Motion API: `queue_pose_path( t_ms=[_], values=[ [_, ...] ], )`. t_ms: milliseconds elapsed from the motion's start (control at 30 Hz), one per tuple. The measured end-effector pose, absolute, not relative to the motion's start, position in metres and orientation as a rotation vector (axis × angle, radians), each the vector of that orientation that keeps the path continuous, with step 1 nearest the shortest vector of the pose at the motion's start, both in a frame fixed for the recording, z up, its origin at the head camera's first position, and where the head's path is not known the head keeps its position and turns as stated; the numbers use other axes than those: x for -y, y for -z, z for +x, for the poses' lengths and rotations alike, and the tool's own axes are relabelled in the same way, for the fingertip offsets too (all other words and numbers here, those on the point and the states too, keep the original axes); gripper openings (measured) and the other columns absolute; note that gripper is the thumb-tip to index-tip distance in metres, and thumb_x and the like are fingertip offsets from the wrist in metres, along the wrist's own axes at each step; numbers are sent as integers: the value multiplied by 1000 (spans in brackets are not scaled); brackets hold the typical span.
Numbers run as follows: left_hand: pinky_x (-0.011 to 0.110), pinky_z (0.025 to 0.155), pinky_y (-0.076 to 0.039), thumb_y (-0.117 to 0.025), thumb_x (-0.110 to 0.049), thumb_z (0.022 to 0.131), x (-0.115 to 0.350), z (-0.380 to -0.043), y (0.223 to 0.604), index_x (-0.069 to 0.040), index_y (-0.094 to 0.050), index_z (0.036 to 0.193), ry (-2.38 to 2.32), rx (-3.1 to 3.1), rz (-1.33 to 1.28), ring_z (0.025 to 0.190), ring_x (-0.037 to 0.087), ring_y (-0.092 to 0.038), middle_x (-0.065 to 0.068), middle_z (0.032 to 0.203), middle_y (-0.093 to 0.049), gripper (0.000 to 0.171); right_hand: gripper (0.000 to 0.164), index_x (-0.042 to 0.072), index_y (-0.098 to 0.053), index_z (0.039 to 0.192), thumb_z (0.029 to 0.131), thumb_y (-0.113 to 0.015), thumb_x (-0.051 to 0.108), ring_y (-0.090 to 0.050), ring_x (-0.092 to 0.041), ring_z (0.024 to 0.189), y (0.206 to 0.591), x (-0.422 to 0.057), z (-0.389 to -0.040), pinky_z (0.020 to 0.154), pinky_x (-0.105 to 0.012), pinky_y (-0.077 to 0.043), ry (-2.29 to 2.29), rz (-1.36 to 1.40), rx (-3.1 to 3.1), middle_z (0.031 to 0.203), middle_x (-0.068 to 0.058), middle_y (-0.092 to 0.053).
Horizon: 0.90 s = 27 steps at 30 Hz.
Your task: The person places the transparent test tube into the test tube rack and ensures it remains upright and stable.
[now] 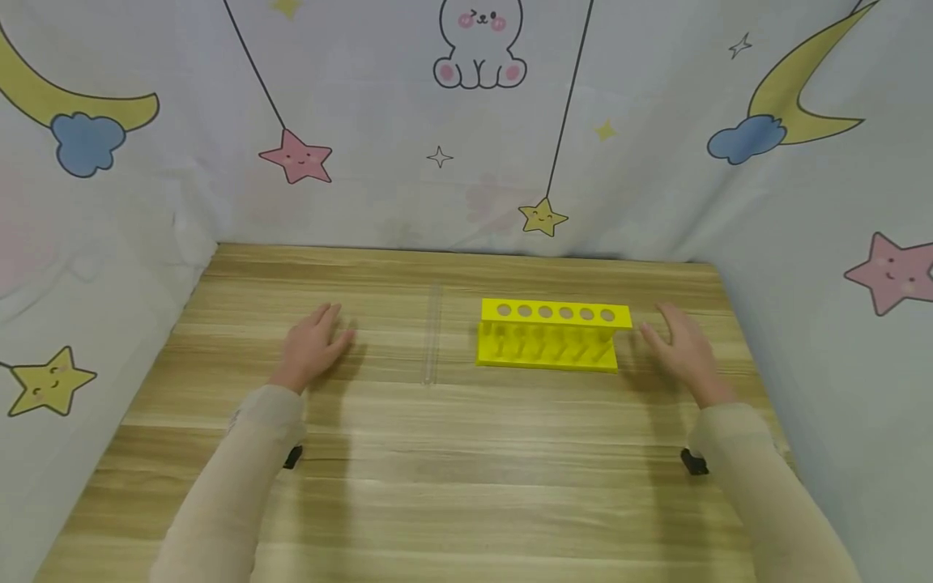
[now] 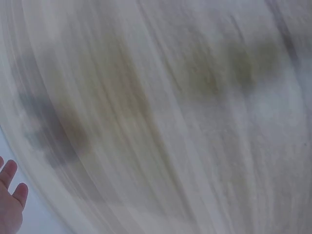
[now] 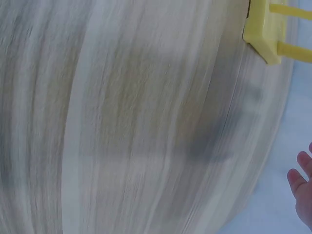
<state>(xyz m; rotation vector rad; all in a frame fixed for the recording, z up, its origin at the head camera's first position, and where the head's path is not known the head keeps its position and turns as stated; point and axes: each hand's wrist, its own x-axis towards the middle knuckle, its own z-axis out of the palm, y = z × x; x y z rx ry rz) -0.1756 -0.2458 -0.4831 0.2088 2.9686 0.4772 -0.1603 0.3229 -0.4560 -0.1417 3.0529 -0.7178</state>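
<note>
A yellow test tube rack point(image 1: 552, 314) with a row of round holes along its top stands right of centre on the table. To its left lies a pair of thin clear tubes point(image 1: 432, 334), lengthwise toward the back wall. My left hand point(image 1: 309, 344) hovers left of the tubes with fingers and thumb spread, holding nothing. Close to the rack's right end, my right hand point(image 1: 683, 348) is held apart from it with relaxed fingers and nothing in them. A corner of the rack point(image 3: 263, 34) also shows in the right wrist view.
The wood-grain table point(image 1: 466, 470) ends at a white cloth point(image 1: 379, 186) printed with stars and moons, which hangs behind it and along both sides. Dark straps point(image 1: 695, 462) show under the sleeves.
</note>
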Motion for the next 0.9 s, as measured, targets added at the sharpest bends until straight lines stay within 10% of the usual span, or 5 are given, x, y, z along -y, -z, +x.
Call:
queue_pose_path(
  t_ms=[600,900],
  values=[
    [50,90,-38,-45,-31,90,207,-186,483,-5,-32,134,-812,-2976,104,110,35,-46,20,128,-42,53,39,-5,-54,111,92,-43,27,-56,-34,78,460,-294,-171,68,-40,-45,1215,18,-3164,96,-25,-59],
    [45,80,-44,-44,-30,90,183,-190,484,-6,-33,134,-936,-2933,83,95,30,-56,17,122,-47,52,40,-1,-56,110,91,-44,32,-44,3,61,460,-282,-175,54,-11,-37,1334,179,-3075,87,-19,-60]
  ],
)
